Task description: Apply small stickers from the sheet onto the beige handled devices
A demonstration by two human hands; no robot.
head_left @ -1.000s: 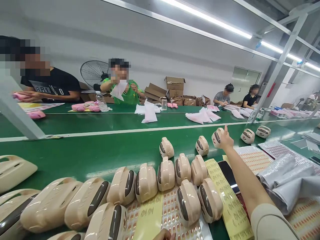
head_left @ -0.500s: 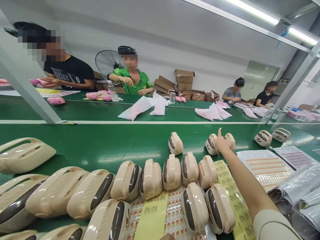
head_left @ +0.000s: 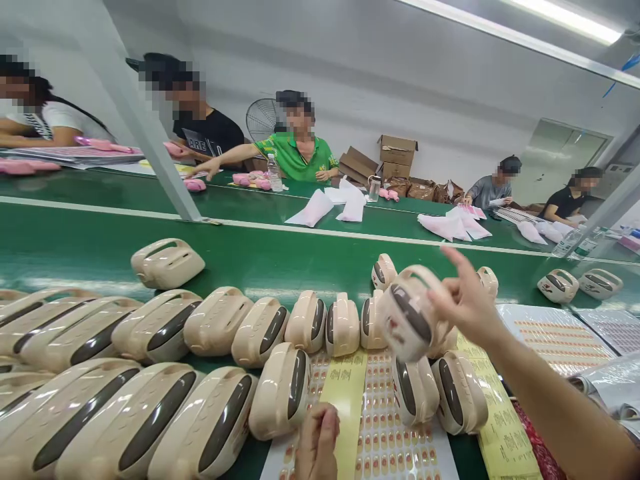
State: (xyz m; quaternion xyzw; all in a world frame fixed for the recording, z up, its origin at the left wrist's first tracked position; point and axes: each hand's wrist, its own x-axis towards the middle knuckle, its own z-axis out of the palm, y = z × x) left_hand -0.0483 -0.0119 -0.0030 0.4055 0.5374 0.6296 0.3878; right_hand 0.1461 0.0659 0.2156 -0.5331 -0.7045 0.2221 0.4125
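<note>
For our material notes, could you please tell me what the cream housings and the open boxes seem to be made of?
The cream housings look like hard, glossy plastic, judging by their sharp highlights and smooth moulded curves. The open boxes appear to be matt brown cardboard, given their thin folded flaps.

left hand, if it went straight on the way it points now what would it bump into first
The left hand would likely meet a beige case or its right neighbour, just past the yellow paper. Its height is unclear, so it might brush the paper first.
</note>
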